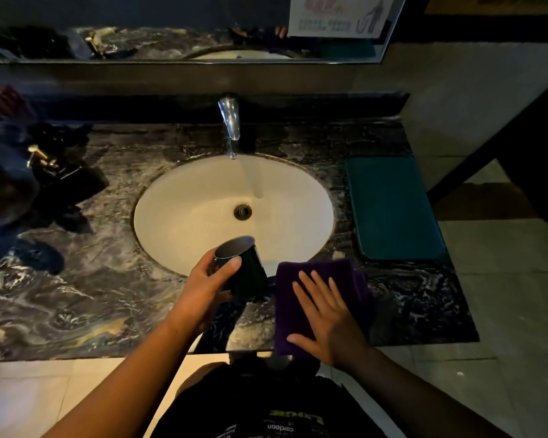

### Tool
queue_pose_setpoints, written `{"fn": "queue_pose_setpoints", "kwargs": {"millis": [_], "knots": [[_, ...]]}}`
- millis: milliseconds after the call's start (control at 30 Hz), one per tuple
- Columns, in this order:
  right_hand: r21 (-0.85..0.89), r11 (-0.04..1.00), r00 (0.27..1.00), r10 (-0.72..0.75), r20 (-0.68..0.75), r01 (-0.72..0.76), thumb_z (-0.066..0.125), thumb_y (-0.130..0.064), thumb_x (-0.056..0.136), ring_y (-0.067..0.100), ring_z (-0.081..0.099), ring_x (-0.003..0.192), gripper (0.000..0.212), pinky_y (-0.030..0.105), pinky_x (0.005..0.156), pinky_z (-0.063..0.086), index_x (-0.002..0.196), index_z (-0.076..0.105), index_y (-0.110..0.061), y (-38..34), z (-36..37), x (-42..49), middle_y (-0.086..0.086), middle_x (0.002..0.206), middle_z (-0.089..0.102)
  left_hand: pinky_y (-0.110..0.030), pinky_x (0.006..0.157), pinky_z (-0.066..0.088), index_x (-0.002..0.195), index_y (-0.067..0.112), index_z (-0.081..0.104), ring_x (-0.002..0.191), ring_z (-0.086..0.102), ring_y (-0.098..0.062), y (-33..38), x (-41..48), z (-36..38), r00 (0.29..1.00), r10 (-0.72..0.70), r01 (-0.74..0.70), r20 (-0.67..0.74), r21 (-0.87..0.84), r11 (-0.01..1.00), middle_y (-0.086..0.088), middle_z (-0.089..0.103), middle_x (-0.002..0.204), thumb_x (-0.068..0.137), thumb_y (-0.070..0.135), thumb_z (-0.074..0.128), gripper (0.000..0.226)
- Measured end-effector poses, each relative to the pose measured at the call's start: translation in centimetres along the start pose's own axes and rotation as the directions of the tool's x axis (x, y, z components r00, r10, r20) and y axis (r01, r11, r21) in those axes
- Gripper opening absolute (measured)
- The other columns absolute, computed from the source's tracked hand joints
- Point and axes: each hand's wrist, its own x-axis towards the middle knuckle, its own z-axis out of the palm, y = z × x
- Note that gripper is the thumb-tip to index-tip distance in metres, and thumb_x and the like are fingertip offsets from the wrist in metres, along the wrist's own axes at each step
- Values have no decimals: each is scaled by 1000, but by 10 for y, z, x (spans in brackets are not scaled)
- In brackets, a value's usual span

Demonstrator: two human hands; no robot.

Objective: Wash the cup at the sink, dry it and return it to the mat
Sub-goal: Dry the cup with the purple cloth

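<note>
My left hand (208, 287) grips a dark cup (247, 270) near its rim, held tilted over the front edge of the white sink (184, 200). My right hand (326, 317) lies flat with straight fingers on a folded purple cloth (301, 273) on the counter right of the cup. A teal mat (393, 207) lies on the counter to the right of the sink, with nothing on it. Water runs from the chrome tap (230, 120) into the basin.
The dark marble counter (76, 295) spreads to the left, where dark items and a gold-coloured fitting (41, 159) sit. A mirror (171, 30) runs along the back wall. The counter ends just right of the mat, with tiled floor (503, 311) beyond.
</note>
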Motion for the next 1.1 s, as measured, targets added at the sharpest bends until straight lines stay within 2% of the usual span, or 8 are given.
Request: {"fn": "queue_pose_setpoints", "kwargs": {"millis": [100, 300, 500, 667, 800, 900, 1000, 1100], "knots": [[-74, 997, 994, -22, 105, 30, 40, -84, 86, 36, -6, 157, 107, 59, 124, 0, 163, 10, -15, 0, 4, 2, 14, 171, -1, -60, 96, 56, 134, 17, 61, 122, 64, -30, 0, -5, -3, 1000, 0, 0, -24, 7, 1000, -10, 67, 131, 77, 35, 74, 61], [-134, 990, 973, -18, 228, 49, 32, -98, 72, 41, -17, 154, 127, 66, 118, -8, 163, -1, -15, 0, 4, 6, 19, 169, -14, -63, 103, 50, 136, 15, 58, 125, 61, -33, -5, -8, -4, 998, -26, 26, -60, -1, 1000, -12, 64, 134, 78, 33, 73, 62], [-142, 989, 968, -6, 250, 43, 38, -99, 67, 46, -11, 154, 134, 69, 117, -5, 163, 2, -12, -2, 6, 8, 22, 169, -7, -61, 101, 52, 137, 14, 57, 123, 61, -34, 0, -8, 7, 998, -35, 31, -57, -66, 997, -14, 62, 134, 82, 30, 69, 58], [-192, 976, 956, -43, 291, 102, 45, -98, 60, 49, -11, 153, 141, 72, 116, -5, 163, 1, -11, 3, 7, 8, 26, 168, -10, -49, 90, 60, 133, 15, 58, 119, 63, -29, 8, -5, 17, 999, -13, 10, -49, -61, 998, -10, 65, 129, 97, 19, 61, 37], [-209, 973, 962, -40, 269, 99, 57, -91, 61, 50, -4, 153, 139, 73, 116, 0, 163, 8, -10, 2, 9, 8, 28, 168, -2, -51, 93, 59, 133, 16, 58, 120, 64, -29, 6, -4, 18, 999, -9, 6, -53, -63, 998, -9, 66, 129, 92, 22, 65, 42], [-201, 975, 969, -42, 243, 93, 48, -92, 66, 48, 0, 155, 132, 72, 117, 2, 163, 10, -10, 1, 12, 7, 27, 168, 2, -55, 97, 56, 134, 15, 58, 122, 63, -30, 1, -6, 15, 998, -31, 27, -57, -66, 997, -11, 65, 132, 84, 27, 68, 52], [-169, 983, 975, -33, 222, 72, 35, -93, 74, 46, 1, 156, 123, 71, 119, 3, 163, 9, -11, 1, 15, 5, 26, 169, 2, -55, 96, 56, 132, 16, 59, 122, 64, -32, -4, -8, 13, 996, -48, 44, -68, -69, 997, -12, 65, 133, 84, 27, 69, 51], [-175, 983, 979, -25, 204, 62, 32, -86, 82, 45, 3, 156, 112, 71, 120, 6, 163, 11, -11, -1, 17, 4, 25, 169, 3, -57, 97, 55, 131, 17, 60, 122, 64, -32, -7, -9, 11, 996, -51, 46, -79, -62, 997, -11, 65, 133, 82, 29, 70, 51]]}}
